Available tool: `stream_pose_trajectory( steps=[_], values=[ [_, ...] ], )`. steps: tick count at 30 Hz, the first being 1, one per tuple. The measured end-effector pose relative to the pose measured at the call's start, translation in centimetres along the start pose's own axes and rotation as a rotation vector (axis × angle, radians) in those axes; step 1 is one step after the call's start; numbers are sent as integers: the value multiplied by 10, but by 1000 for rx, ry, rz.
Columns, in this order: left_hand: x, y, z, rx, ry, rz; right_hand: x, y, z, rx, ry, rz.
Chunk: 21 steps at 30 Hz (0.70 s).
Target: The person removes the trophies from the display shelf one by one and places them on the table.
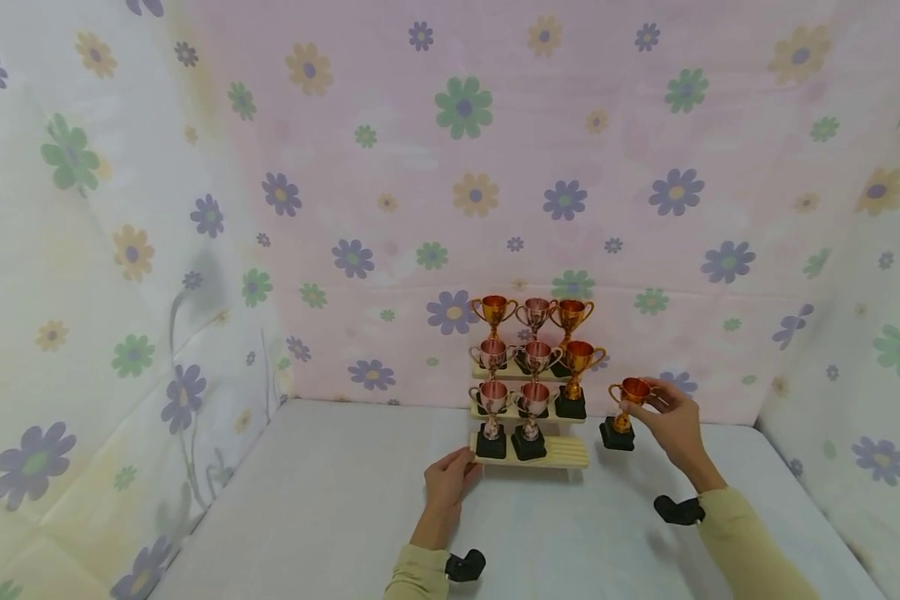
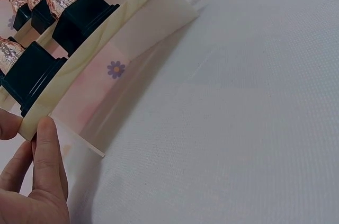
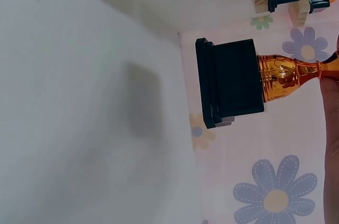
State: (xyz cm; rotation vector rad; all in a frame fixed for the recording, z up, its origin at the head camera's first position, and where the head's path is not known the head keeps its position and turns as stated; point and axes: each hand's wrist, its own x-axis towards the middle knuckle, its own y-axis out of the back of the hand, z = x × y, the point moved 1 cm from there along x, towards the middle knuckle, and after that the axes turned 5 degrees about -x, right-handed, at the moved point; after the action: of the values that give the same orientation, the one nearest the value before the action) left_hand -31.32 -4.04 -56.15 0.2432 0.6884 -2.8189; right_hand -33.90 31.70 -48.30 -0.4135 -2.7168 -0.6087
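My right hand (image 1: 673, 422) holds a small gold trophy cup (image 1: 625, 417) by its upper part, off the table to the right of a tiered wooden stand (image 1: 566, 452). In the right wrist view the trophy's black square base (image 3: 233, 81) hangs clear of the surface. The left hand (image 1: 447, 483) pinches the left end of the stand's lowest tier, thumb above and fingers below, as the left wrist view shows. Two rose-gold trophies (image 1: 492, 408) stand on that tier's left and middle. The middle tier carries two rose-gold trophies and a gold trophy (image 1: 579, 375) at right.
On the top tier are two gold trophies and a rose-gold trophy (image 1: 536, 312) between them. Bare wood shows at the lowest tier's right end. A white cloth covers the table (image 1: 330, 492). Flower-printed fabric (image 1: 390, 167) hangs behind and at both sides.
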Motion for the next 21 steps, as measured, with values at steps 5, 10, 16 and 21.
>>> stream_pose_trajectory(
  steps=[5, 10, 16, 21],
  values=[
    [1, 0, -1, -5, -8, -2, 10, -5, 3, 3, -11, -11],
    [2, 1, -1, -6, -3, -3, 18, -11, 6, -10, -44, -29],
    [7, 2, -4, -2, 5, -9, 27, -17, 15, 9, -50, -63],
    [3, 2, -2, -1, 1, -14, 32, -19, 19, 19, -63, -98]
  ],
)
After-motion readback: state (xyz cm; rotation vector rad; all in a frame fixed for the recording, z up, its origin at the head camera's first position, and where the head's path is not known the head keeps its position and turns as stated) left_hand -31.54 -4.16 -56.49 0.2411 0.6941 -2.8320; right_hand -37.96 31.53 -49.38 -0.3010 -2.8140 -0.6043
